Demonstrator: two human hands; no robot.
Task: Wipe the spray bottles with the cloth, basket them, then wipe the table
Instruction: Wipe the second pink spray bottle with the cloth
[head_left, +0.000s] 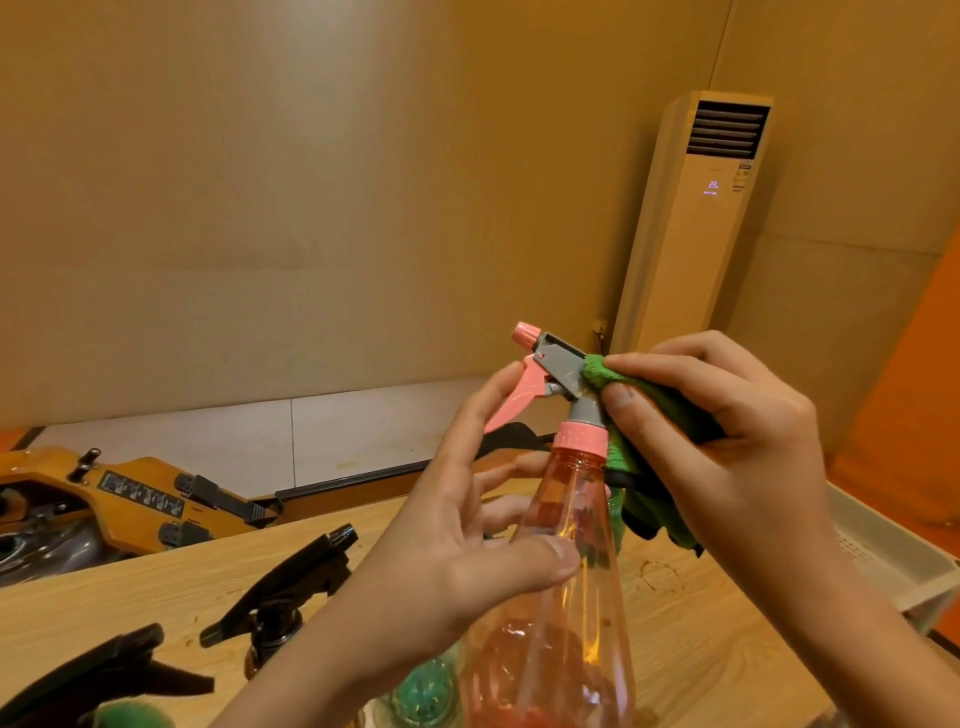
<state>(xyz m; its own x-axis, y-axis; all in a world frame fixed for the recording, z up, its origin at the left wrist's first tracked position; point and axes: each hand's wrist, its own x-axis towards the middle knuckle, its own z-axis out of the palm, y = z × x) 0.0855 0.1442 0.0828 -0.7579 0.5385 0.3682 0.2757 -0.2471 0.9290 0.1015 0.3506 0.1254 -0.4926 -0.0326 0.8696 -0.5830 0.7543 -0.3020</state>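
With the left hand (441, 551) gripping the translucent pink plastic spray bottle (556, 587) and the right hand (727, 441) pinching the green cloth (597, 371) against its grey head, rubbing pressure may depress the pink trigger (514, 400) and discharge spray.

Translucent pink plastic spray bottle (558, 587) upright at centre; folded green cloth (631, 415) pressed against its grey head, two o'clock.

Two bare forearms, left hand (447, 551), right hand (727, 447), seemingly no sleeves

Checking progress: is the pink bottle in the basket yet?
No, the left hand holds the pink bottle above the table.
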